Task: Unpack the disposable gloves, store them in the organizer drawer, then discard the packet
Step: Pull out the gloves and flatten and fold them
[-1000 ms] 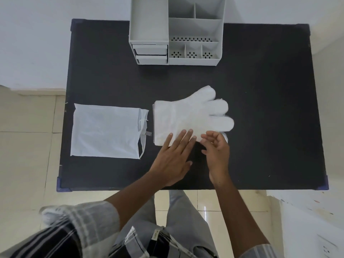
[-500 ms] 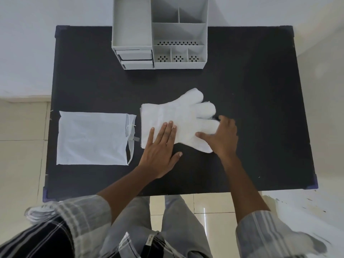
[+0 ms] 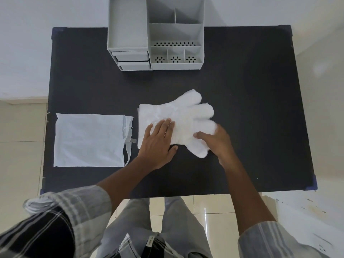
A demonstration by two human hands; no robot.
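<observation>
Black rectangular table top [image 3: 251, 112] with blue corner caps fills most of the head view, standing on cream glossy floor tiles [image 3: 22, 131] beside a white wall. At the table's far edge stands a grey plastic desk organizer [image 3: 128, 25]: open compartments on its right side, a tall open bin on its left, and under that bin two small grey drawers [image 3: 132, 60], stacked one above the other, both fronts pushed in. On the table's left half lies the flat translucent white plastic packet [image 3: 89, 140], its torn open end facing right, a loose strip hanging off that end. Just right of the packet, not touching it, lies the stack of thin white disposable gloves [image 3: 186, 112], cuffs toward the packet, fingers pointing right and away. Left hand [image 3: 158, 144] lies flat, palm down, fingers spread slightly, pressing the cuff half of the stack; nothing is clasped in it. Right hand [image 3: 217, 140] rests at the finger end of the stack, thumb on top of the gloves, the other fingers curled around the near right edge, so it pinches the stack's edge. Both forearms are bare; checked grey sleeves are rolled up.
</observation>
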